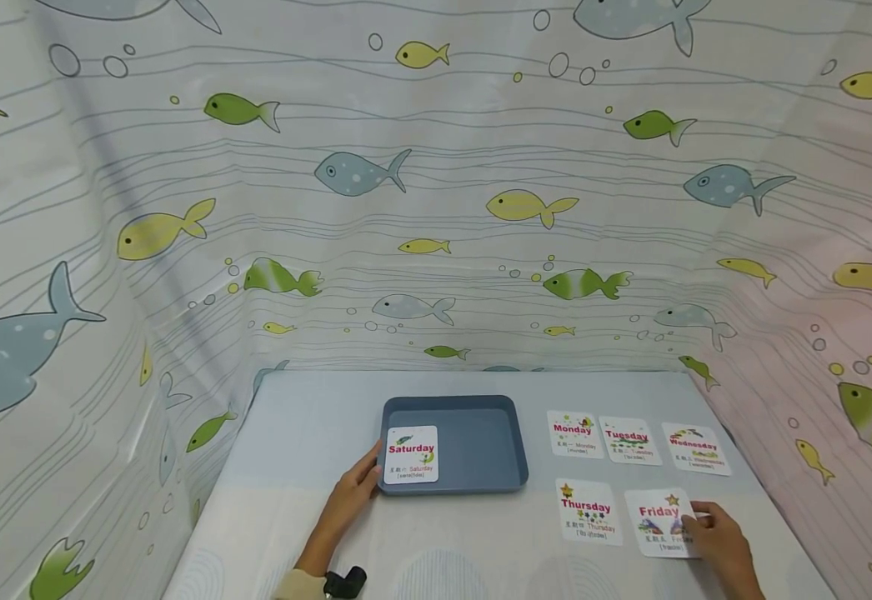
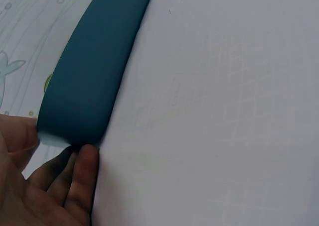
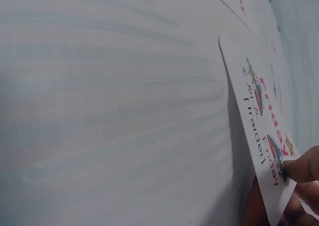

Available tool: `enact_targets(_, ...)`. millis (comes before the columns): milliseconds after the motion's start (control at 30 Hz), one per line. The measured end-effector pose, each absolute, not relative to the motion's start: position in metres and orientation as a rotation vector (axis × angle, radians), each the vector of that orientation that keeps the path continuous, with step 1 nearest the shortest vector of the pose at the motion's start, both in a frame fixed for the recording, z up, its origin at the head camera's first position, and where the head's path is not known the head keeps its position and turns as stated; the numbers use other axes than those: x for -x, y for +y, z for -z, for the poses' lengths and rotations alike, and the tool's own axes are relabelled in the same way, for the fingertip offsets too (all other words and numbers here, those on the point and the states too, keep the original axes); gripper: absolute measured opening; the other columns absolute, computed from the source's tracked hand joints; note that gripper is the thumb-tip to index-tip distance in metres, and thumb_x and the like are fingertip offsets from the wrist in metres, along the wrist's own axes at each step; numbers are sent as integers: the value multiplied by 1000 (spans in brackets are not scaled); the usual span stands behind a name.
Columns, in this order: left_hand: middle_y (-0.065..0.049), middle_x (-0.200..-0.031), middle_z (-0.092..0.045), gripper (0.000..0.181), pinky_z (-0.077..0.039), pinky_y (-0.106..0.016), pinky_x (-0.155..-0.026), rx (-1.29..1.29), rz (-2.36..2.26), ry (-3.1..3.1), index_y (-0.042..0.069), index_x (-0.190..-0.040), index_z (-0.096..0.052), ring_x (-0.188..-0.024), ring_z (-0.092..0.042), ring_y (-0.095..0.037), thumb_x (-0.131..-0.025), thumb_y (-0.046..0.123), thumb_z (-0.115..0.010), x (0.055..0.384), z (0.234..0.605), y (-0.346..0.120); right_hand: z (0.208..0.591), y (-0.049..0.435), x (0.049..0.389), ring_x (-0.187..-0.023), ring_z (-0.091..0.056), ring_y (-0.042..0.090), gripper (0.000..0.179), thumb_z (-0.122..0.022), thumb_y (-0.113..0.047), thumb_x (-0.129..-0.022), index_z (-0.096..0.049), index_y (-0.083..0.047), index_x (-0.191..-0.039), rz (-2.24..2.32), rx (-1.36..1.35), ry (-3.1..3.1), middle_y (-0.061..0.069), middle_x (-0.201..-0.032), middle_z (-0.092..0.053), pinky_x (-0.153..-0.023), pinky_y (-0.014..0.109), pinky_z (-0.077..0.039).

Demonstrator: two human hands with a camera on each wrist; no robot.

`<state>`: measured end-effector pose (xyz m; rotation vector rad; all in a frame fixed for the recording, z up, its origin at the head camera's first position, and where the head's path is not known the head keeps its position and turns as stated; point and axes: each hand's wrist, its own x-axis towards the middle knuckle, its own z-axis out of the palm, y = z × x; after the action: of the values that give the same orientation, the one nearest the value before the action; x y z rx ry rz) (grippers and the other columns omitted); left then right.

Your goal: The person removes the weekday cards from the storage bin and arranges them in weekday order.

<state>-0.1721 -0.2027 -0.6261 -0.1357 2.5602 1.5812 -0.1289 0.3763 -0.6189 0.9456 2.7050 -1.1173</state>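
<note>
A big white cloth [image 1: 466, 125] with blue, green and yellow fish [image 1: 361, 173] on it hangs at the back and on both sides. In the middle is a pale worktop [image 1: 308, 417]. A blue-grey tray [image 1: 481, 446] sits on it. Of the two hands, the left hand [image 1: 349, 493] holds the tray's near left corner between its thumb and fingers. The right hand [image 1: 726, 543] is well apart, over to the right, and pinches the Friday card [image 1: 657, 525] by its right side, thumb on top and fingers under. That card tips up, but I can't tell if any edge touches the worktop. The Thursday card [image 1: 588, 512] lies just to its left, in the way between it and the tray. Behind these two, the Monday card [image 1: 574, 435], Tuesday card [image 1: 629, 442] and Wednesday card [image 1: 696, 450] make a row. The Saturday card [image 1: 411, 458] is in the left part of the tray, close to the left hand. A little black thing [image 1: 344, 582] is at the left wrist, by the sleeve [image 1: 299, 585].
</note>
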Motion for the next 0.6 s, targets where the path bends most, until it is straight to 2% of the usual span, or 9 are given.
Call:
enact_targets(233, -10, -160, -38, 50, -47, -49, -109, 130, -1614, 2530, 28, -155, -38, -147, -35, -36, -106, 32, -48, 171, 625, -202, 624, 374, 131, -77, -56, 28, 40, -59, -11, -93, -50, 11, -125, 1044, -955, 2716, 23, -92, -58, -59, 31, -44)
enact_targets(600, -11, -160, -38, 50, -48, -48, -107, 132, -1618, 2532, 27, -155, -39, -147, -36, -36, -106, 31, -48, 171, 625, -202, 628, 372, 131, -76, -57, 28, 38, -58, -8, -92, -50, 15, -122, 1038, -947, 2730, 23, -89, -59, -58, 31, -46)
